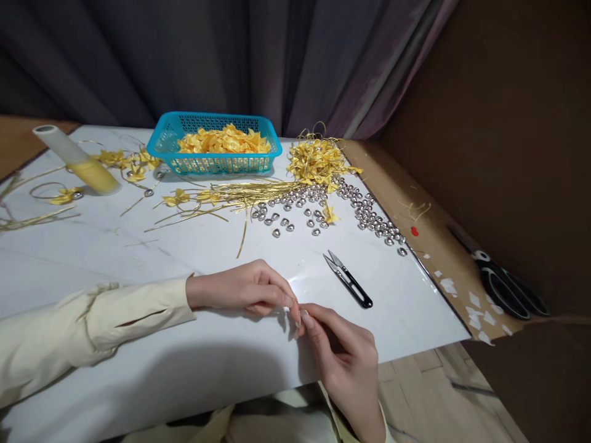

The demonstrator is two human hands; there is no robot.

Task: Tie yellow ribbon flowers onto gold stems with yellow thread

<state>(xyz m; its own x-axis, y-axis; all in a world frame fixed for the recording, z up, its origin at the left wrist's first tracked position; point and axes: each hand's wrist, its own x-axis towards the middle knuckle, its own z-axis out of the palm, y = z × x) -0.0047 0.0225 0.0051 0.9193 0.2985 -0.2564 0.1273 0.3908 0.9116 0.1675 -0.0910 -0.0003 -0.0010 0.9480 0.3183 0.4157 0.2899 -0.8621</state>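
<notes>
My left hand and my right hand meet over the near part of the white tabletop. Both are closed in a pinch, fingertips against fingertips. Whatever lies between them is too small and too hidden to name. Just right of the hands lie black-handled thread snips, blades pointing away to the left. Beyond the hands are loose silver heart-shaped beads, a bundle of gold cords and a heap of yellow ribbon bows with gold cord among them.
A blue plastic basket of yellow bows stands at the back. To its left leans a spool of yellow thread. Large black scissors and paper scraps lie on the brown strip at the right. A dark curtain hangs behind.
</notes>
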